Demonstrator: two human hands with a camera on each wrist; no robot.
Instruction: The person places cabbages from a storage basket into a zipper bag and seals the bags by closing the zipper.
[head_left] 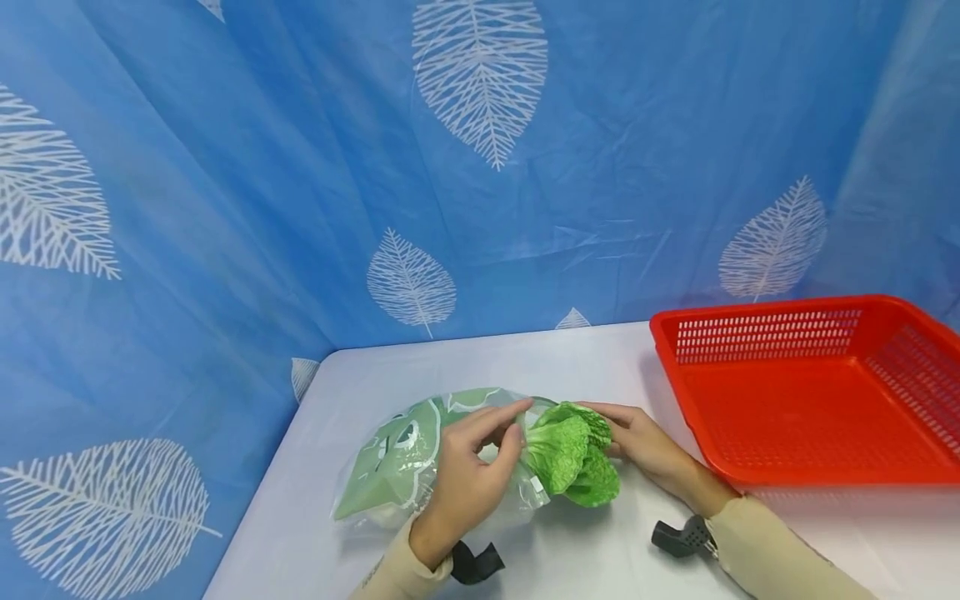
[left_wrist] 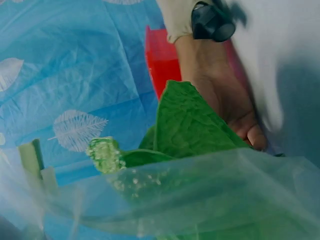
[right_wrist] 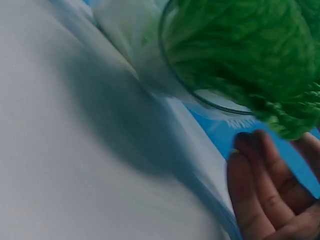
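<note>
A clear plastic bag (head_left: pixel 405 450) with a green cartoon print lies on the white table, its mouth facing right. Part of a leafy green lettuce (head_left: pixel 566 446) is in that mouth, and its frilled leaves stick out. My left hand (head_left: pixel 472 475) is at the mouth, thumb and forefinger bent about the film; its contact is partly hidden. On the lettuce's right side, my right hand (head_left: pixel 648 446) touches the leaves with loosely extended fingers. The right wrist view shows several fingertips (right_wrist: pixel 242 172) just under the leaf edge. In the left wrist view, film (left_wrist: pixel 165 195) covers the lower leaves.
A red plastic basket (head_left: pixel 795 408) with perforated walls stands on the right of the white table (head_left: pixel 600 558). Behind and to the left hangs a blue curtain (head_left: pixel 300 167) printed with white leaves. Dark wrist devices (head_left: pixel 682 537) are at both cuffs.
</note>
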